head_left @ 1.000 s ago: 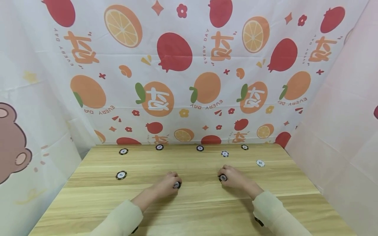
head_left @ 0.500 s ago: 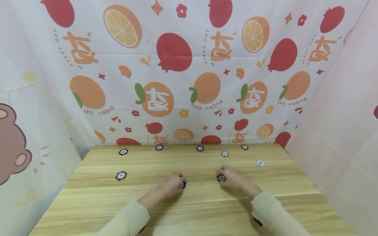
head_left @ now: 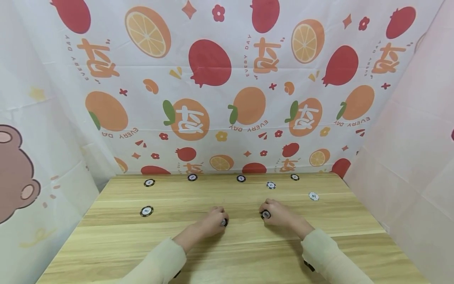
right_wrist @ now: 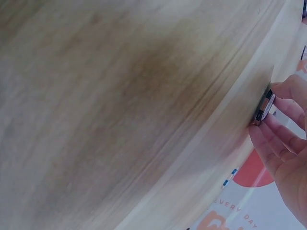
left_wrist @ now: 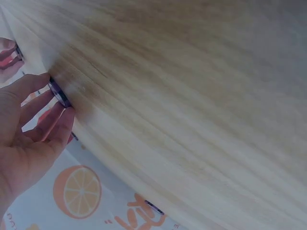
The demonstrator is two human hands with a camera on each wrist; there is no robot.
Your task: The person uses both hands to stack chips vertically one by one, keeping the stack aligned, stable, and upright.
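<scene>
Near the middle of the wooden table, the left hand pinches a black-edged poker chip by its rim. In the left wrist view that chip sits between thumb and fingertips, at the table surface. To its right, the right hand grips another dark-edged poker chip by the edges. The right wrist view shows this chip between thumb and fingers, low against the wood; whether it is one chip or a short stack, I cannot tell. A gap of bare table separates the two hands.
Several loose chips lie flat: a black one at left, others such as this black chip along the back edge, a blue-edged chip and a white chip at right. A fruit-print curtain hangs behind the table.
The left hand has moved rightward with its chip, closer to the right hand. The right hand has shifted slightly left, then stayed nearly still. The loose chips keep their places.
</scene>
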